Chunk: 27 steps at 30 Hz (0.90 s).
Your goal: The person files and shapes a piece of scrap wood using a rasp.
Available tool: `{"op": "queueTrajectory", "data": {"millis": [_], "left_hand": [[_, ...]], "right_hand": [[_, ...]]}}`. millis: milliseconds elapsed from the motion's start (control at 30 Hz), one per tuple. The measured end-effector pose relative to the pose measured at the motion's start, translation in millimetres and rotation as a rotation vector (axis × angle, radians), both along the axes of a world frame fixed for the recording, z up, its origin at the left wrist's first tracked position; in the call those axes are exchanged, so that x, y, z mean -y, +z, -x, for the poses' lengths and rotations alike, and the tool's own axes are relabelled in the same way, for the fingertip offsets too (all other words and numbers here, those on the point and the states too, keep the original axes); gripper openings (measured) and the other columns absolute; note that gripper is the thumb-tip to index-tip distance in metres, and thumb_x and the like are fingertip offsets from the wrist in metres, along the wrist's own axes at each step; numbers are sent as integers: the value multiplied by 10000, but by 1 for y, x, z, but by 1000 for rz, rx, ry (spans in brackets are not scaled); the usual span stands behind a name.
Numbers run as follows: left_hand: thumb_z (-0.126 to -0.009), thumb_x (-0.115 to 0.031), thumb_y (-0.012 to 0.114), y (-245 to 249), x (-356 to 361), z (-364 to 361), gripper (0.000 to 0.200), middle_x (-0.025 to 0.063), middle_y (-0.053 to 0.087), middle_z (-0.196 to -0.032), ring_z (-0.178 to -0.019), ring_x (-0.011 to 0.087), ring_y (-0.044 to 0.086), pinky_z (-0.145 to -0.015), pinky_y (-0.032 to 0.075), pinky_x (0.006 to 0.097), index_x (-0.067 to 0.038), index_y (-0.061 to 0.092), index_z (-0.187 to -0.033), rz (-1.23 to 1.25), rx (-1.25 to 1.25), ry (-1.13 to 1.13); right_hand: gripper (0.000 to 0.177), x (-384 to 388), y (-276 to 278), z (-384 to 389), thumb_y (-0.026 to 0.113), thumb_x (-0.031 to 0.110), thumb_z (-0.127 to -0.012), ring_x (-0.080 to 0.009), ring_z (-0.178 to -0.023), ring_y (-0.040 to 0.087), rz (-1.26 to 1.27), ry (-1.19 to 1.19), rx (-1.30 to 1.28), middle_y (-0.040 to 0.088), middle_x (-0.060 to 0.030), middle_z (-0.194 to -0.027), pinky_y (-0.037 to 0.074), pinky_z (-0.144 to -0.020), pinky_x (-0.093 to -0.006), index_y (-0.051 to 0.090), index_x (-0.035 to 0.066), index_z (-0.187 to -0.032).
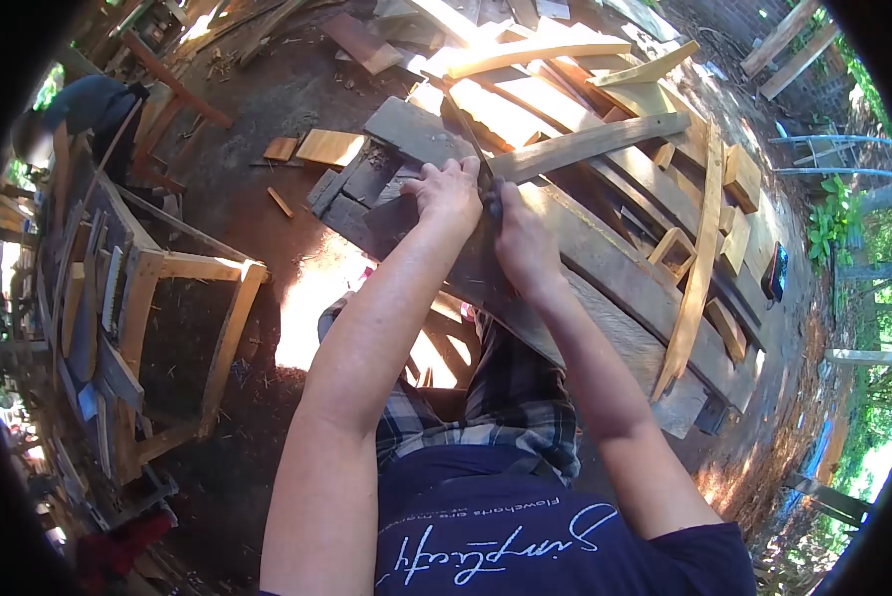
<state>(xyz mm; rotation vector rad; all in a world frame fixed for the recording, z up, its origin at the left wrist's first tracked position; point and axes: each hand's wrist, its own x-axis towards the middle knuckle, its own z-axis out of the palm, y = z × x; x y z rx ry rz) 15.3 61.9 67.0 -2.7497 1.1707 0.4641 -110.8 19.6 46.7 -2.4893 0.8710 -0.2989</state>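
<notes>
My left hand (446, 194) rests on the weathered dark board (401, 223), its fingers spread and bent over the wood. Close beside it, my right hand (520, 238) is closed around the near end of a thin dark strip (463, 121), which looks like a blade and runs away from me past my left fingertips. I cannot tell its exact kind, since my fingers cover the near end. A grey wooden slat (595, 144) lies slantwise just beyond my right hand.
Planks and offcuts pile up on the right, with a long curved strip (699, 268) across them. A wooden frame (198, 266) stands at left. Small wood blocks (331, 147) lie on the ground ahead. A phone-like dark object (778, 272) sits at the pile's right edge.
</notes>
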Motion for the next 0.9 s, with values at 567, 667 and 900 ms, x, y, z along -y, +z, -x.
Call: {"op": "queueTrajectory", "data": {"millis": [567, 667, 900], "left_hand": [[-955, -348, 469, 1, -1, 2, 376, 110, 500, -1249, -1199, 368, 466, -866, 403, 660, -147, 400, -1266, 35, 6, 23], [-949, -361, 473, -8, -4, 3, 392, 107, 500, -1244, -1191, 366, 466, -851, 414, 655, -150, 395, -1270, 36, 10, 7], [-925, -268, 474, 3, 0, 1, 411, 102, 492, -1255, -1189, 355, 461, -877, 395, 668, -161, 376, -1309, 18, -3, 14]], "right_hand": [[170, -10, 13, 26, 420, 69, -889, -427, -766, 636, -5, 1, -32, 638, -252, -865, 491, -647, -540, 433, 76, -1059], [153, -22, 11, 59, 422, 63, -888, -428, -759, 636, -25, -9, -53, 639, -248, -858, 488, -641, -542, 428, 73, -1041], [176, 3, 17, -11, 414, 63, -892, -439, -816, 625, -50, -25, -50, 638, -243, -850, 479, -698, -534, 435, 91, -1065]]}}
